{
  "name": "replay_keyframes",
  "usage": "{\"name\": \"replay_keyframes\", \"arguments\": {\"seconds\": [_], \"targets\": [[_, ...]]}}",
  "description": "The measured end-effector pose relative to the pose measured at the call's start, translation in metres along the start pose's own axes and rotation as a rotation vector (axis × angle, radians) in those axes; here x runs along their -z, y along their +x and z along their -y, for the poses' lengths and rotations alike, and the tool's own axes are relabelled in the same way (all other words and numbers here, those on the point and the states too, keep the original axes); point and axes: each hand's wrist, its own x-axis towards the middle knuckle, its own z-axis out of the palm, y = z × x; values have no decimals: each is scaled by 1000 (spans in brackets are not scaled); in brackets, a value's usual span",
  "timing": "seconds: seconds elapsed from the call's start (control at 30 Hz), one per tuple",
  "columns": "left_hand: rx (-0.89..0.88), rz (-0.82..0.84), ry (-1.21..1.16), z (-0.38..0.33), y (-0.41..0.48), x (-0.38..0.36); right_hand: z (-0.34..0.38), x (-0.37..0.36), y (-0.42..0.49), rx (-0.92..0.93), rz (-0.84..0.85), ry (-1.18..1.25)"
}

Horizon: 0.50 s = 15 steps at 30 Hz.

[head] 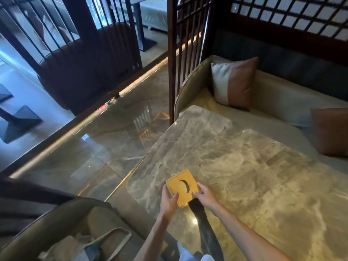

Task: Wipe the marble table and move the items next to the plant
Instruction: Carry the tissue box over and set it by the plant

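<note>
both hands grip the yellow box (181, 187): left hand (169, 201) at its 7 o'clock edge, right hand (204, 194) at 4 o'clock, fingers curled over the rim. the box is at the desk's (244, 166) 7 o'clock corner. best to keep it level between the 2 hands; no plant is in view, so find it first.

The marble table (244, 166) looks glossy and veined; the yellow box (182, 187) looks like smooth matt wood.

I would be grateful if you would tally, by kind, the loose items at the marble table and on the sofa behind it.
yellow box: 1
dark cloth: 1
cushions: 2
Total: 4
</note>
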Motion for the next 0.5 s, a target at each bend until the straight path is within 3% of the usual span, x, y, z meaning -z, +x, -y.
{"name": "replay_keyframes", "arguments": {"seconds": [0.3, 0.5], "targets": [[116, 80, 49, -21, 48, 9, -19, 0, 17, -23, 61, 10], [75, 31, 177, -10, 57, -1, -38, 3, 38, -19, 43, 52]]}}
